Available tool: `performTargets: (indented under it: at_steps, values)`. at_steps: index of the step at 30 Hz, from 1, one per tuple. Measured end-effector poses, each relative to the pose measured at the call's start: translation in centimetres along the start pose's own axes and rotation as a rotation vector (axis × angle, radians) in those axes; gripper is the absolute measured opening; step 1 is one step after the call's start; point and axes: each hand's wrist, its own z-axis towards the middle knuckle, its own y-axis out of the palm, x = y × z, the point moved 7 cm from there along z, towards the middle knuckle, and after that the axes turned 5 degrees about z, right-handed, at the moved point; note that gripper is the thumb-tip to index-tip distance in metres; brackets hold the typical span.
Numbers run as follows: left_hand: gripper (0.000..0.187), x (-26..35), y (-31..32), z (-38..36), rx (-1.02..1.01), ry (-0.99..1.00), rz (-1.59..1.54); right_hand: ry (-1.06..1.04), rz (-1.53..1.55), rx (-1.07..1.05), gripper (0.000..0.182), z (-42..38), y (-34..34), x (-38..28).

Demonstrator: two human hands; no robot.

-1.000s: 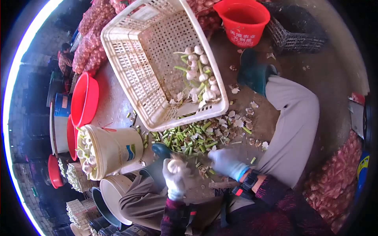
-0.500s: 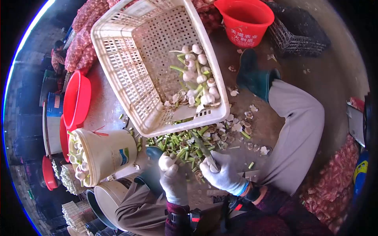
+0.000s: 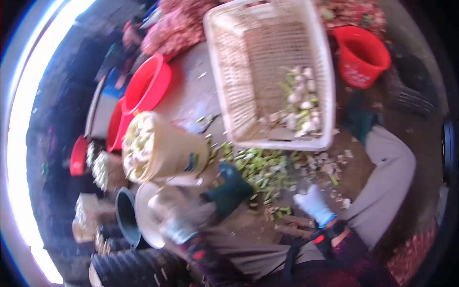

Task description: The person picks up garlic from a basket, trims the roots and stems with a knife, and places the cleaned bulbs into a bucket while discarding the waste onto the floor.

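Our gloved left hand (image 3: 178, 228) reaches over the empty white bucket (image 3: 148, 225) at the near left; blur keeps us from telling whether it grips anything. Our gloved right hand (image 3: 313, 204) hovers above the floor, its grip also unclear, just near of the cut green stems (image 3: 260, 167). A bucket of garlic (image 3: 153, 149) stands left of the white basket (image 3: 267, 71).

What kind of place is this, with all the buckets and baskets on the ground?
Probably a garlic sorting or trimming yard. A white basket holds garlic bulbs, cut green stalks litter the ground, and a pale bucket lies tipped, full of bulbs.
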Motion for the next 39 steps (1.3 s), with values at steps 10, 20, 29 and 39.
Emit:
performTargets:
  at_steps: [10, 20, 29, 39]
  values:
    - [0.038, -20.3, -23.6, 24.2, 0.056, -0.421, 2.577, -0.017, 0.132, 0.129, 0.017, 0.8, -5.5, -5.4]
    - [0.051, -22.2, -42.6, 30.9, -1.308, -0.999, 3.553, 0.138, 0.145, 0.259, 0.021, 1.6, -5.8, -1.8]
    - [0.045, -20.4, -25.1, 19.6, 0.118, -0.552, 2.384, 0.001, 0.462, 0.181, 0.012, 0.6, -6.5, -3.3]
    - [0.047, -18.0, -17.0, 0.9, 0.286, -0.54, 2.402, -0.608, -0.338, 0.02, 0.019, -5.0, -3.7, -11.0]
